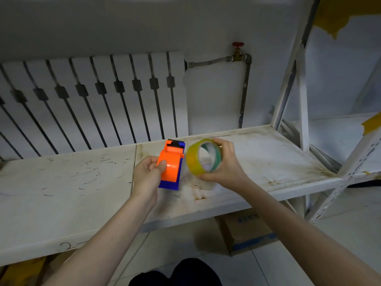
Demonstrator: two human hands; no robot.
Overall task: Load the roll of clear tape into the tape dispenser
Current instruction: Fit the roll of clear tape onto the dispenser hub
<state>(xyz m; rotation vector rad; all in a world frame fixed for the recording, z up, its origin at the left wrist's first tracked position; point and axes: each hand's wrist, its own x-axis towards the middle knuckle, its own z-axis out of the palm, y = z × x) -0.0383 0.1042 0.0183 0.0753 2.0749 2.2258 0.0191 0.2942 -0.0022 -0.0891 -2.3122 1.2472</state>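
Note:
An orange and blue tape dispenser (171,165) is held just above the white shelf, its cutter end pointing toward the wall. My left hand (147,175) grips its orange body from the left, thumb on the curved top. Right beside it, my right hand (223,163) holds the roll of clear tape (196,161), which looks yellowish with a green inner core. The roll is tilted, its hole facing me, and its left edge is close to the dispenser's right side.
The stained white shelf (257,162) runs across the view, with a metal upright (303,104) at the right. A radiator (92,100) and a pipe with a red valve (237,46) are on the wall behind. A cardboard box (247,230) sits on the floor below.

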